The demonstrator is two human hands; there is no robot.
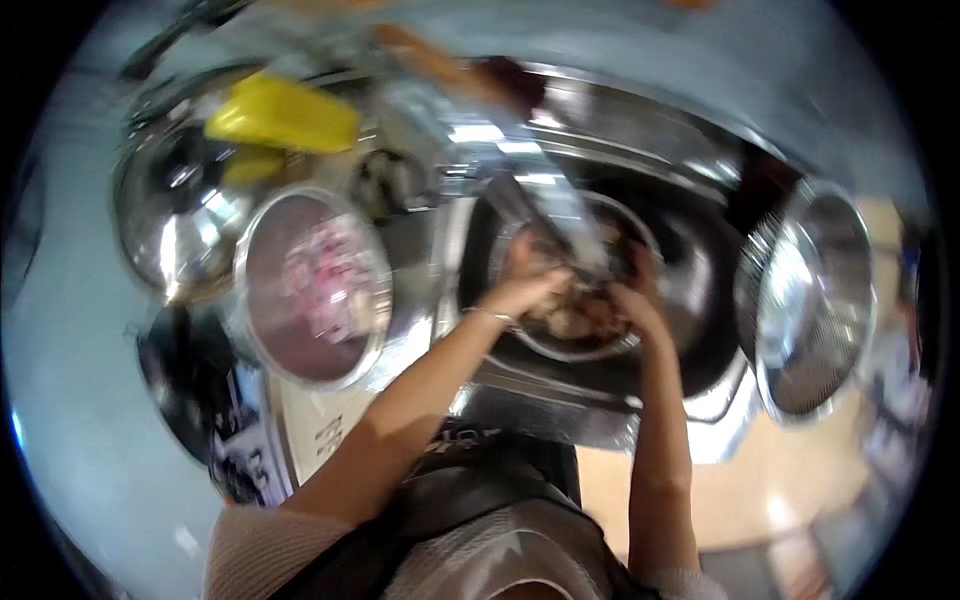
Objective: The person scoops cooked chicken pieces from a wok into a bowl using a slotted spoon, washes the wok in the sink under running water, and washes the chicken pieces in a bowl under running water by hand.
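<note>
A round metal bowl (575, 354) sits in the sink (700, 290), under the tap (550, 185). Brownish pieces of food (590, 315) lie in the bowl, too blurred to name. My left hand (530, 280) is at the bowl's left side, its fingers reaching inward over the pieces. Across from it, my right hand (640, 290) is at the bowl's right side, also in among the pieces. Motion blur and the tap hide the fingertips of both hands, so what they hold, if anything, does not show.
Left of the sink stands a bowl (255, 350) with pink and white pieces (335, 280). Behind it are a large metal bowl (150, 240) and a yellow object (285, 112). A metal strainer (820, 350) rests at the sink's right edge.
</note>
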